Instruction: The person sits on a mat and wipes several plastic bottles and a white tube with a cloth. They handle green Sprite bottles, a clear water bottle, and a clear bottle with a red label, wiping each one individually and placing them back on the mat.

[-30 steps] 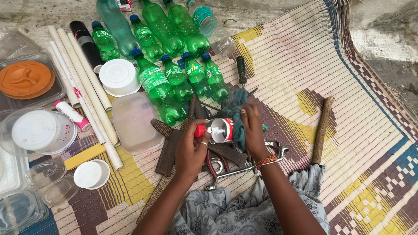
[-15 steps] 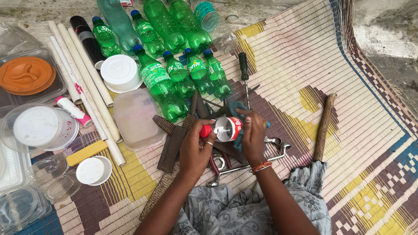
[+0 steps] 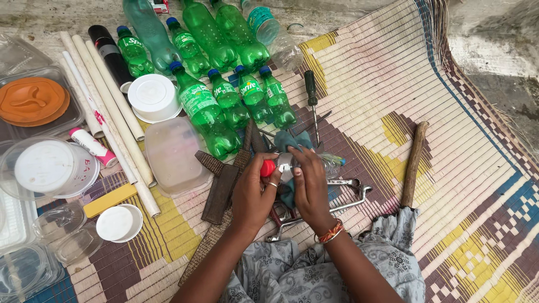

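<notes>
where the woven mat (image 3: 393, 73) covers concrete floor (image 3: 494, 50) (outdoors?) | both hands' fingers clamp red-capped bottle (image 3: 281, 164)

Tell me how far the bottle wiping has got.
Done: hard to tell; nothing shows which bottles are wiped. In hand: the left hand holds a small red-capped bottle while the right hand presses a teal cloth on it. Left, probably: the green bottles lying on the mat.

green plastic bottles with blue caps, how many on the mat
8: four small green plastic bottles and one larger in the near row; behind them, two small and two big. Others may be out of view.
</notes>
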